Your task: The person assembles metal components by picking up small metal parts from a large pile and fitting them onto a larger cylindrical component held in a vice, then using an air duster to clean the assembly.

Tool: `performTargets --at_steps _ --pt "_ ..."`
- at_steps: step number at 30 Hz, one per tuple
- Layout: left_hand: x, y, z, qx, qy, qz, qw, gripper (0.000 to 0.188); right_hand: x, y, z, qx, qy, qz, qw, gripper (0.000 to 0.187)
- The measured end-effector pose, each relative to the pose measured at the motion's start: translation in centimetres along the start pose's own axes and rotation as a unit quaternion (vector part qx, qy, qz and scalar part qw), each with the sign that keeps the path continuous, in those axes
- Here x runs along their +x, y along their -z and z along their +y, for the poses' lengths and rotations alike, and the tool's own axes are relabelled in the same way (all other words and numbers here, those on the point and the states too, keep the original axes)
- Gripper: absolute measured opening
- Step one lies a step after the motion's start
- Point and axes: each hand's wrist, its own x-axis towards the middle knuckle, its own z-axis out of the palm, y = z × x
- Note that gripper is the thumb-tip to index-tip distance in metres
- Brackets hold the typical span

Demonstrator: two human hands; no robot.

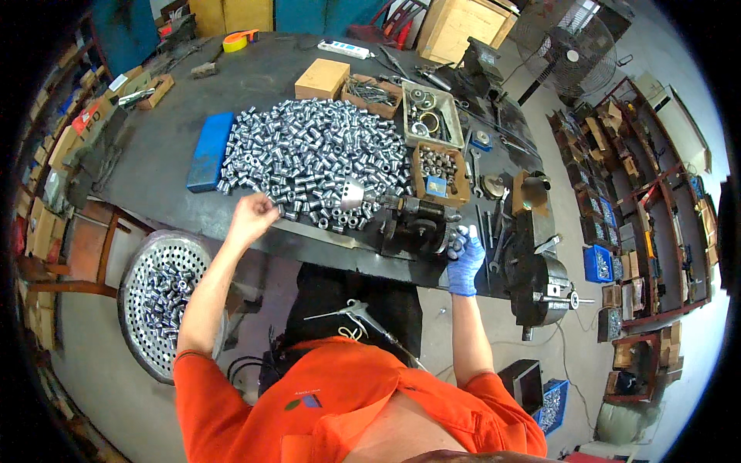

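Note:
A large heap of short shiny metal sleeves covers the middle of the dark workbench. At its near left edge is my bare left hand, fingertips drawn together; whatever they may pinch is too small to tell. A dark bench fixture stands at the bench's front edge, with a pale metal cone-shaped head pointing left over the heap. My right hand, in a blue glove, is closed round the knob at the fixture's right end, its thumb pointing up.
A perforated round metal basket with more sleeves stands left, below the bench. Behind the fixture are a box of small parts and a tray of rings. A blue box borders the heap. An air gun lies before me.

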Motion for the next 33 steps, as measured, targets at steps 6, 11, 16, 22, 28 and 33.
performTargets --at_steps 6,11,16,22,28,33 --pt "0.1 -1.8 9.1 -0.338 -0.047 -0.123 0.932 0.012 -0.3 -0.3 -0.3 -0.007 0.002 0.000 1.000 0.030" --pt "0.8 -3.5 10.3 -0.389 -0.079 -0.164 0.903 0.021 -0.1 0.1 -0.1 0.004 -0.002 -0.020 1.000 0.029" --pt "1.7 -4.7 8.6 -0.393 -0.072 -0.164 0.902 0.024 -0.4 -0.3 -0.2 0.010 -0.005 -0.023 1.000 0.028" --pt "2.0 -4.6 7.5 -0.403 -0.043 -0.211 0.889 0.025 -0.3 0.2 0.0 0.010 -0.003 -0.018 1.000 0.027" --pt "1.6 -4.9 7.8 -0.435 -0.032 -0.204 0.876 0.026 -1.1 -0.2 -0.4 0.008 0.003 -0.017 1.000 0.027" --pt "1.9 -4.2 9.0 -0.405 -0.059 -0.227 0.884 0.025 -1.9 -0.3 -0.9 -0.009 0.010 0.007 1.000 0.029"
